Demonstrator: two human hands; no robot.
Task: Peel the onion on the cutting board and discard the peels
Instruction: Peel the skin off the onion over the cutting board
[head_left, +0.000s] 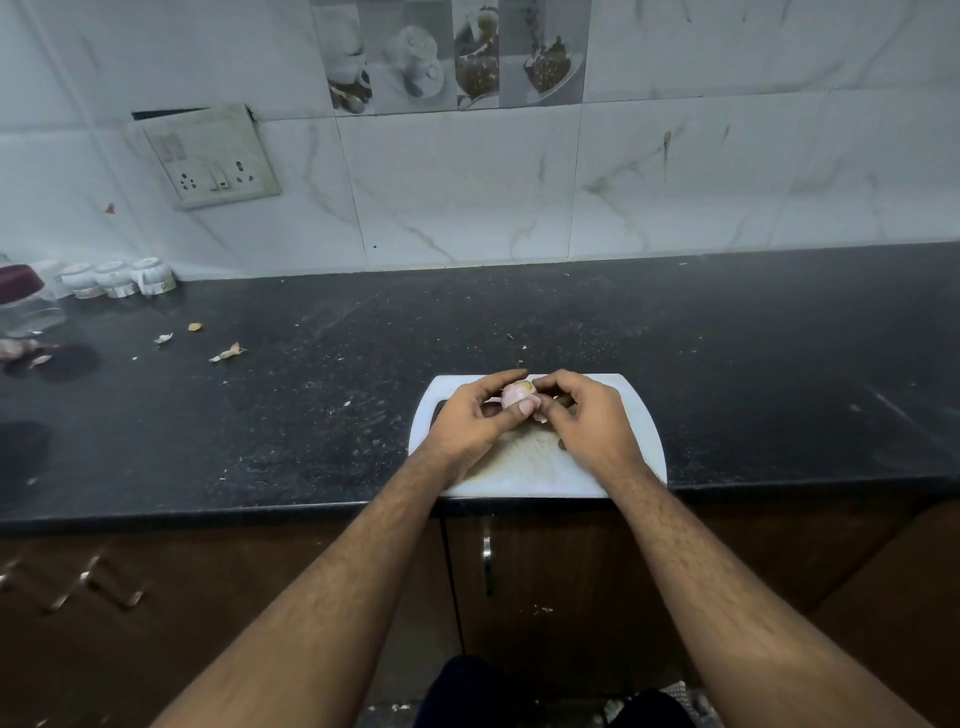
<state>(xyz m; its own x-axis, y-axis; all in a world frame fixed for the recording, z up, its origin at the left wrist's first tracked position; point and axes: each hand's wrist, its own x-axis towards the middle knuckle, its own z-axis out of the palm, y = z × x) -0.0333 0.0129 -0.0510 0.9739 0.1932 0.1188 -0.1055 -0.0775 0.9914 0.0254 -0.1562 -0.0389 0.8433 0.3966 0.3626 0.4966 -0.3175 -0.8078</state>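
A small pale pink onion (518, 394) is held just above the white cutting board (639, 431) at the counter's front edge. My left hand (475, 418) cups it from the left, thumb pressed on its near side. My right hand (584, 415) meets it from the right, fingertips pinching at the onion's top and side. A scrap of loose peel (540, 417) shows under the fingers. Most of the onion is hidden by both hands.
Several peel scraps (227, 353) lie on the black counter (727, 338) at the left. Three white cups (114, 278) and a clear jar with a dark red lid (23, 301) stand at the far left by the wall. Cabinet doors with handles (487, 564) are below.
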